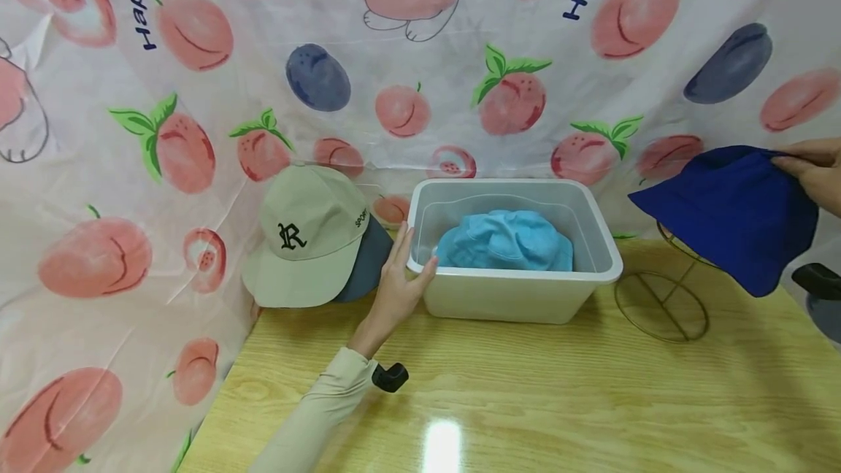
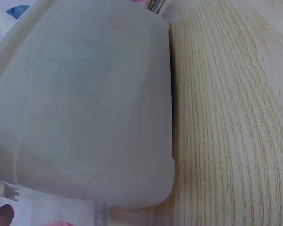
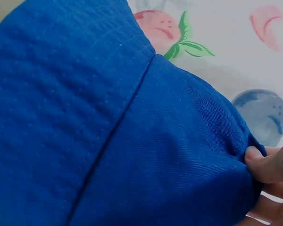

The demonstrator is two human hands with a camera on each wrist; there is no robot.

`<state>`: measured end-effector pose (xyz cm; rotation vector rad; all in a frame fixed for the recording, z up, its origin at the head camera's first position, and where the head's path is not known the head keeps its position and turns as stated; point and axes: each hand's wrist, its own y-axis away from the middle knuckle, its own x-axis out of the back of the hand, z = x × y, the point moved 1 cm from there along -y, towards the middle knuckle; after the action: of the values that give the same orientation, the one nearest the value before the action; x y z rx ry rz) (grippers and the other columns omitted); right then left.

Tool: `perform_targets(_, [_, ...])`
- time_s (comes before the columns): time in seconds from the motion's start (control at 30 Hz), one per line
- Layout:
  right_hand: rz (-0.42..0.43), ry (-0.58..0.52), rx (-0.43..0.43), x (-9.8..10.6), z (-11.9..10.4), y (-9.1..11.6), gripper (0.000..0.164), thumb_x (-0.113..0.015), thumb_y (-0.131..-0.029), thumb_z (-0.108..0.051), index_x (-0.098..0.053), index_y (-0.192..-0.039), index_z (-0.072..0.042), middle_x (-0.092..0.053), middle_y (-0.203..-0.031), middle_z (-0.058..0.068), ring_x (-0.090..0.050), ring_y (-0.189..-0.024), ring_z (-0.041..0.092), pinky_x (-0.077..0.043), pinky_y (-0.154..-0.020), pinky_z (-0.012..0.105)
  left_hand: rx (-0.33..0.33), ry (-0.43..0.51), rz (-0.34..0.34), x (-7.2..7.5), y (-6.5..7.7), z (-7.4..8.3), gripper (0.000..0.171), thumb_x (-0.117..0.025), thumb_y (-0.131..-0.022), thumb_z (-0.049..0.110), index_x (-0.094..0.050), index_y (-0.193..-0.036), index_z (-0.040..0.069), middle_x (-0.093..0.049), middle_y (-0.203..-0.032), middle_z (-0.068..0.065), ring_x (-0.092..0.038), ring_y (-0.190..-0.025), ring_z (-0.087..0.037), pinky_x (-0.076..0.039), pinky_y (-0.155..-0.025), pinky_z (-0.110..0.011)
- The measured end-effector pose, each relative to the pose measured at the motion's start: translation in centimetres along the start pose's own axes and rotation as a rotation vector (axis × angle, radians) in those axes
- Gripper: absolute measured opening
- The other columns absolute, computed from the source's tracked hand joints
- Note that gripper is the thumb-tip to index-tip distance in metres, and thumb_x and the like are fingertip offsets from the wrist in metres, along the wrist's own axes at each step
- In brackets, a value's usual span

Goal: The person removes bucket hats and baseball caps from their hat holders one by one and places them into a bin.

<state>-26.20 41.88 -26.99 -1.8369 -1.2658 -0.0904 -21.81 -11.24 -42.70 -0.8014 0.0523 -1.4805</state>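
Observation:
My right hand [image 1: 818,170] pinches a dark blue bucket hat [image 1: 742,210] by its crown, over a wire hat stand [image 1: 663,305] at the right. In the right wrist view, thumb and fingers [image 3: 262,165] bunch the cloth of the crown, and the stitched brim spreads left. With fairly straight fingers, my left hand [image 1: 397,287] touches the front left corner of a pale plastic bin [image 1: 499,301]. Inside the bin lies a crumpled light blue hat [image 1: 506,239]. The bin's wall [image 2: 94,94] fills most of the left wrist view, with only fingertips at the lower left.
Left of the bin, a beige cap [image 1: 309,239] with a letter R overlaps a grey-blue cap brim [image 1: 368,261]. A wooden table [image 1: 512,385] bears everything. Fruit-printed cloth [image 1: 407,144] hangs behind and at the left.

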Motion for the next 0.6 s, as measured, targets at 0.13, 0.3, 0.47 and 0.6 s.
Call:
perform_targets(0.13, [0.059, -0.061, 0.059, 0.7, 8.1, -1.7, 0.02, -0.061, -0.092, -0.008, -0.074, -0.107, -0.013, -0.06, -0.084, -0.035, -0.049, -0.073, -0.024, -0.034, -0.064, 0.0, -0.016, -0.002, 0.009, 0.0, -0.1, 0.0, 0.076, -0.057, -0.092, 0.043, -0.027, -0.148, 0.001, -0.013, -0.156, 0.001, -0.019, -0.14, -0.019, -0.028, -0.107, -0.047])
perform_targets(0.3, [0.016, -0.22, 0.081, 1.6, 13.1, -3.2, 0.022, -0.06, -0.093, -0.013, -0.074, -0.108, -0.022, -0.067, -0.093, -0.024, -0.054, -0.08, -0.017, -0.034, -0.068, 0.001, -0.024, -0.001, 0.01, 0.0, -0.1, 0.1, 0.075, -0.057, -0.092, 0.042, -0.027, -0.148, 0.002, -0.013, -0.156, 0.0, -0.02, -0.14, -0.019, -0.029, -0.107, -0.047])
perform_targets(0.47, [-0.057, -0.332, 0.031, 1.8, 8.8, -2.8, 0.032, -0.054, -0.095, -0.007, -0.071, -0.105, -0.032, -0.06, -0.084, -0.033, -0.052, -0.073, -0.019, -0.033, -0.065, 0.0, -0.013, 0.008, 0.008, 0.0, -0.1, 0.1, 0.076, -0.057, -0.092, 0.043, -0.027, -0.148, 0.002, -0.013, -0.156, 0.001, -0.019, -0.14, -0.018, -0.028, -0.107, -0.046])
perform_targets(0.6, [-0.007, -0.226, 0.074, 1.4, 4.0, -1.6, 0.027, -0.054, -0.096, -0.016, -0.069, -0.1, -0.038, -0.054, -0.083, -0.039, -0.048, -0.075, -0.023, -0.03, -0.066, -0.001, -0.015, 0.011, 0.005, 0.0, -0.1, 0.1, 0.076, -0.057, -0.092, 0.043, -0.027, -0.148, 0.002, -0.013, -0.156, 0.0, -0.019, -0.141, -0.018, -0.028, -0.107, -0.046])
